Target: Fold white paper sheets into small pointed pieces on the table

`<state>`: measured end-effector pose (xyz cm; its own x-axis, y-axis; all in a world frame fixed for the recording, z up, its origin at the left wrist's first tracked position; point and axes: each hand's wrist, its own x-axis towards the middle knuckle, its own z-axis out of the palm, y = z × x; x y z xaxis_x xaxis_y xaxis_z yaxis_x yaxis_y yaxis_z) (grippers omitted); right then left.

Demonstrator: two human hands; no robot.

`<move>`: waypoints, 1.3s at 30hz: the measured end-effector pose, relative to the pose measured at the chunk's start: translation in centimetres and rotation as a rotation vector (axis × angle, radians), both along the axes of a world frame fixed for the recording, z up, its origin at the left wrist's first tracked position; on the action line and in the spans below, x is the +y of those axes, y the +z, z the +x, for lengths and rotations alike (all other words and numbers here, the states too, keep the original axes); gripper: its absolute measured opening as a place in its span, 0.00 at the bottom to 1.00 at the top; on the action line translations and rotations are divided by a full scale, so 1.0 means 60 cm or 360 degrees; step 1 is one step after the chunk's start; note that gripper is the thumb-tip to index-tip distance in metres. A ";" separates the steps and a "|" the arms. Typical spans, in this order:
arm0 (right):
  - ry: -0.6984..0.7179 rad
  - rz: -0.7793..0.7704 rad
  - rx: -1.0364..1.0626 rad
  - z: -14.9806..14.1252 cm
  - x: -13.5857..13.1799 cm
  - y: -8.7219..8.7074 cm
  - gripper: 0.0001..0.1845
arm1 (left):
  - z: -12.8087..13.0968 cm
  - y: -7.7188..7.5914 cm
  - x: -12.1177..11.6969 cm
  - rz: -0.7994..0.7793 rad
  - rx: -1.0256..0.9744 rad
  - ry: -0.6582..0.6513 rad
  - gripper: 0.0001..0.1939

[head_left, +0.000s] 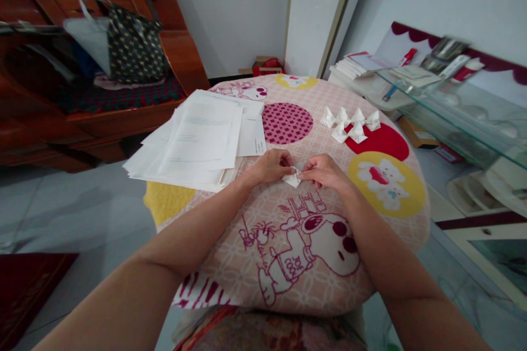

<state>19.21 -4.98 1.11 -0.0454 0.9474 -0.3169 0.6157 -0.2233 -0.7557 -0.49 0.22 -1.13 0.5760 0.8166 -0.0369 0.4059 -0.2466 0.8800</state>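
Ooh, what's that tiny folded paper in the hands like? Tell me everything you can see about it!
The folded paper is small and white, with a few faint dark marks. It looks like thin paper, and a pointed corner faces toward the person. The left hand and right hand pinch it from either side, so fingers hide part of its shape. It is above the patterned tablecloth; whether it touches the cloth is hard to tell.
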 end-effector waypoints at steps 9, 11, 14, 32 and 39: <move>-0.0031 0.0112 0.0723 0.003 0.007 -0.006 0.19 | -0.001 0.017 -0.015 -0.0625 -0.0590 0.0005 0.10; -0.0061 0.0178 0.0791 -0.002 0.006 -0.008 0.19 | 0.000 0.017 -0.016 -0.0661 -0.0584 0.0004 0.09; -0.0049 0.0252 0.0832 -0.005 0.003 -0.009 0.17 | -0.001 0.015 -0.017 -0.0725 -0.0565 0.0000 0.05; -0.0017 0.0312 0.0959 -0.022 -0.006 0.001 0.20 | -0.005 0.027 -0.020 -0.0885 -0.0757 0.0127 0.10; -0.0049 0.0296 0.0919 -0.026 -0.003 -0.004 0.19 | -0.005 0.024 -0.017 -0.0828 -0.0797 0.0239 0.09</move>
